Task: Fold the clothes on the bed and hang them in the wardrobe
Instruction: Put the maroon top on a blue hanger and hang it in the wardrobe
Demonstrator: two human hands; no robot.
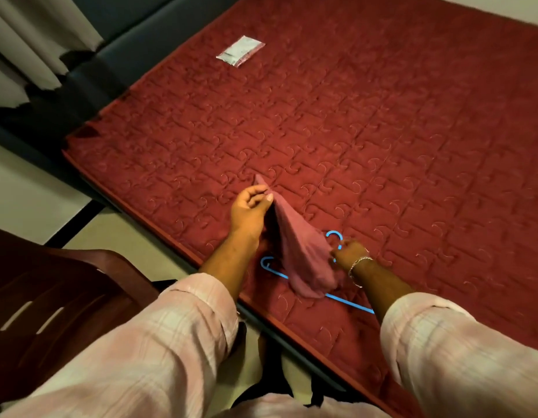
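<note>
A pink cloth (300, 245) hangs stretched between my two hands over the near edge of the red quilted bed (382, 131). My left hand (251, 208) pinches its upper corner and lifts it above the mattress. My right hand (349, 251), with a bracelet on the wrist, pinches the cloth's lower right edge. Under the cloth lies a blue plastic hanger (269, 265); its hook shows beside my right hand, and the cloth hides its middle part.
A small white and red plastic packet (240, 51) lies far back on the bed. A dark wooden chair (50, 297) stands at my left. Pale curtains (23, 46) hang at the top left beyond a dark strip along the bed.
</note>
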